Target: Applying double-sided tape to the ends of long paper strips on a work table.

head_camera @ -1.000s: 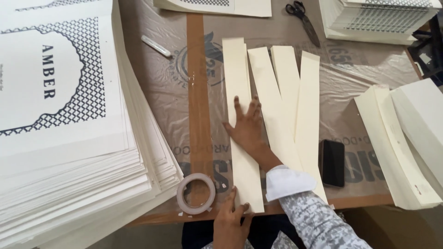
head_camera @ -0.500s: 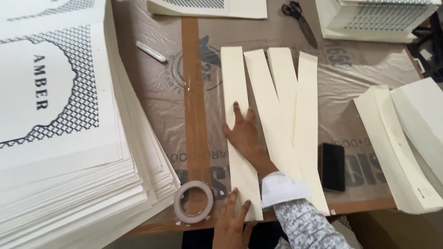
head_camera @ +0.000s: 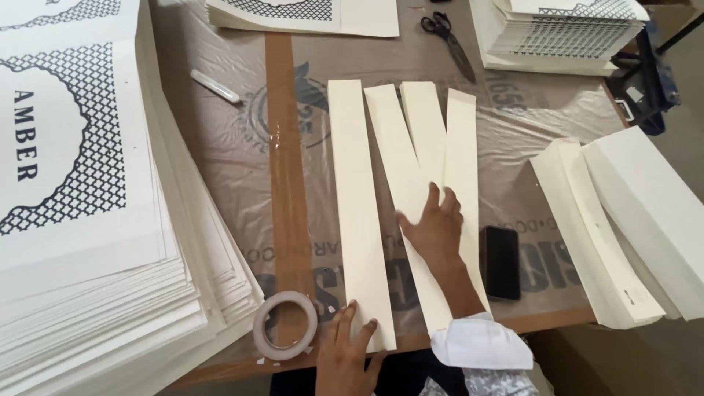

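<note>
Several long cream card strips lie side by side on the plastic-covered table (head_camera: 220, 154). My left hand (head_camera: 348, 352) presses flat on the near end of the leftmost strip (head_camera: 356, 198), beside a roll of tape (head_camera: 286, 325). My right hand (head_camera: 434, 227) rests with fingers spread on the slanted second strip (head_camera: 396, 147), where it overlaps the strips to its right (head_camera: 462, 147). Neither hand grips anything.
A tall stack of printed white sheets (head_camera: 81, 220) fills the left side. More printed stacks (head_camera: 557, 33) sit at the back, with scissors (head_camera: 447, 37) and a white cutter (head_camera: 215, 86). A black phone (head_camera: 500, 262) lies right of the strips; piles of cream strips (head_camera: 623, 220) at far right.
My right hand has moved from the leftmost strip to the right, onto the slanted second strip. My left hand stays at the near end of the leftmost strip.
</note>
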